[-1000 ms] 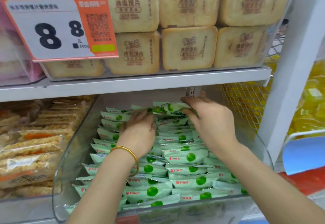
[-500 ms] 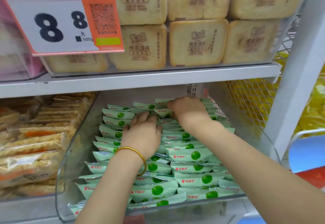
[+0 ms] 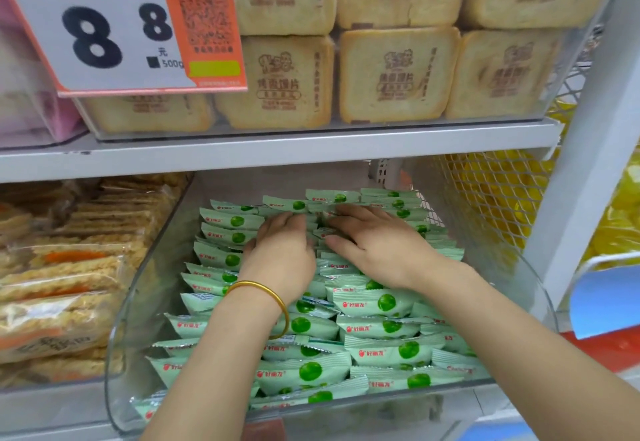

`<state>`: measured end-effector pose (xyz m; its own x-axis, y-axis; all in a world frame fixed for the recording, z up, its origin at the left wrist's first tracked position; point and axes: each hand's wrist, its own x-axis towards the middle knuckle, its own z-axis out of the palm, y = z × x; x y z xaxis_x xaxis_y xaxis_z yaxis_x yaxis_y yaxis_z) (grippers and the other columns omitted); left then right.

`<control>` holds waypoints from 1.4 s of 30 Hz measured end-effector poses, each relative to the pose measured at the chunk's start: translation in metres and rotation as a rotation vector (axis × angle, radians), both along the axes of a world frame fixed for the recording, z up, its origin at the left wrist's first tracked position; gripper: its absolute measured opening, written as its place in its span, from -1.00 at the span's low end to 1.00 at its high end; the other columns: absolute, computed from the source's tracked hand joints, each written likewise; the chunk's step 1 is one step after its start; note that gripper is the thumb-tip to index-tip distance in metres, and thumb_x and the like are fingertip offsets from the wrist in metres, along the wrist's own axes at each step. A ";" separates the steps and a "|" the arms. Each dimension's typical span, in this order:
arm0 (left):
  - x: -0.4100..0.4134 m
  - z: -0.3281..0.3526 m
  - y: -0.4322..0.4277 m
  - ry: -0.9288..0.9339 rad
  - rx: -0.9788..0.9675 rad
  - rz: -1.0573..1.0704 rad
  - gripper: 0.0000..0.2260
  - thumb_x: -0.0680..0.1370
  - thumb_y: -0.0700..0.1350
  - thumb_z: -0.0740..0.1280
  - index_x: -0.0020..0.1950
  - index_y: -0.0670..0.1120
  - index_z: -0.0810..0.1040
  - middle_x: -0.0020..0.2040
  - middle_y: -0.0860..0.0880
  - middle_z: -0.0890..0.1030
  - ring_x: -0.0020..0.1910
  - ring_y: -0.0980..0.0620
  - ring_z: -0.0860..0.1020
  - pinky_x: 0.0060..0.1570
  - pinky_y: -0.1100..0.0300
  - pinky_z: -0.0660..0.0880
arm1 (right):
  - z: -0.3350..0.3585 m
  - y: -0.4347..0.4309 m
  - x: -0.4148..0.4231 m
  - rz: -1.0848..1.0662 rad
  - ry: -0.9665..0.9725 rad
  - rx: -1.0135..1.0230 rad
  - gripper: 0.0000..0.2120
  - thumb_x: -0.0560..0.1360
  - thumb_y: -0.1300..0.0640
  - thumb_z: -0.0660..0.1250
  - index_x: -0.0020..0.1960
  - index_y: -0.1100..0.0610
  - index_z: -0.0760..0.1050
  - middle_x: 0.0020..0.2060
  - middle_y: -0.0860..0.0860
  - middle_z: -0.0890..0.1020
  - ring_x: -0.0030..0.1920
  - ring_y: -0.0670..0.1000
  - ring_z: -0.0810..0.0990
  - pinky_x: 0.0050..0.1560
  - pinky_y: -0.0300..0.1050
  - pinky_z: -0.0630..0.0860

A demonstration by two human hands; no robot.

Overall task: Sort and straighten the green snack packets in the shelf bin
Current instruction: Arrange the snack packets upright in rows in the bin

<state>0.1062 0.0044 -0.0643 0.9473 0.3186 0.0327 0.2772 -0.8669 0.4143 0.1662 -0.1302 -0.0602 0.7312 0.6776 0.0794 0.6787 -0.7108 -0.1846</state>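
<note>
Clear shelf bin (image 3: 138, 302), filled with green snack packets (image 3: 377, 302) in rows from front to back, each packet's long axis running side to side. Both hands lie palm-down on the middle-rear rows with fingers straight, gripping nothing; the left hand (image 3: 280, 253) is just beside the right hand (image 3: 377, 250). The uneven back row lies just beyond the fingertips. The right hand reaches further in, so it is probably nearer for squaring that row.

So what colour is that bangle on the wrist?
Gold, plain and shiny. The bangle on the left wrist shows best in the head view.
</note>
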 end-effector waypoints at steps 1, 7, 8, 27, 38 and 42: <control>0.001 0.001 0.000 0.006 -0.005 0.002 -0.61 0.63 -0.14 0.10 0.47 -0.09 0.22 0.50 -0.05 0.19 0.48 -0.05 0.12 0.44 0.01 0.14 | 0.001 0.001 0.001 0.010 0.019 -0.035 -0.50 0.59 -0.20 -0.03 0.47 -0.04 0.22 0.49 -0.07 0.23 0.47 0.04 0.19 0.44 -0.05 0.12; 0.004 0.000 -0.001 -0.003 -0.003 0.005 -0.60 0.63 -0.16 0.09 0.48 -0.08 0.21 0.50 -0.05 0.20 0.48 -0.05 0.14 0.44 -0.04 0.13 | 0.001 0.003 -0.002 0.010 0.033 -0.027 -0.50 0.60 -0.21 -0.07 0.49 -0.10 0.15 0.50 -0.11 0.20 0.48 0.01 0.16 0.48 -0.03 0.04; 0.004 0.000 -0.001 -0.003 0.005 0.008 -0.59 0.62 -0.16 0.08 0.48 -0.06 0.21 0.50 -0.05 0.19 0.49 -0.04 0.12 0.45 -0.05 0.10 | 0.000 0.004 -0.002 0.021 0.042 -0.060 -0.48 0.59 -0.23 -0.10 0.50 -0.11 0.12 0.50 -0.12 0.18 0.49 0.00 0.13 0.49 -0.03 0.01; 0.004 -0.007 0.000 0.089 0.060 -0.057 -0.59 0.66 -0.01 -0.06 0.53 0.15 0.05 0.57 0.01 -0.04 0.53 0.04 -0.14 0.47 -0.13 -0.11 | 0.015 -0.001 0.013 -0.021 0.076 0.043 -0.56 0.64 -0.10 -0.09 0.46 -0.05 0.24 0.51 -0.09 0.14 0.51 -0.02 0.07 0.46 -0.09 -0.02; 0.003 -0.008 -0.001 0.085 0.056 -0.050 -0.63 0.67 -0.02 -0.05 0.48 0.07 0.17 0.57 0.00 -0.03 0.54 0.03 -0.12 0.47 -0.12 -0.09 | 0.008 0.013 0.020 -0.021 0.114 -0.050 -0.50 0.59 -0.25 -0.15 0.44 -0.17 0.25 0.47 -0.17 0.23 0.46 0.05 0.12 0.41 0.04 0.01; 0.003 -0.008 -0.001 0.085 0.051 -0.047 -0.64 0.67 -0.03 -0.05 0.46 0.07 0.20 0.56 0.00 -0.02 0.54 0.03 -0.13 0.47 -0.12 -0.09 | 0.007 0.008 0.020 0.011 0.064 -0.030 -0.50 0.59 -0.23 -0.14 0.47 -0.14 0.20 0.48 -0.19 0.19 0.47 -0.01 0.08 0.46 0.05 -0.04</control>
<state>0.1089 0.0032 -0.0727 0.9613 0.2735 -0.0335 0.2679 -0.8992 0.3461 0.1858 -0.1220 -0.0529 0.7268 0.6867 0.0120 0.6738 -0.7095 -0.2063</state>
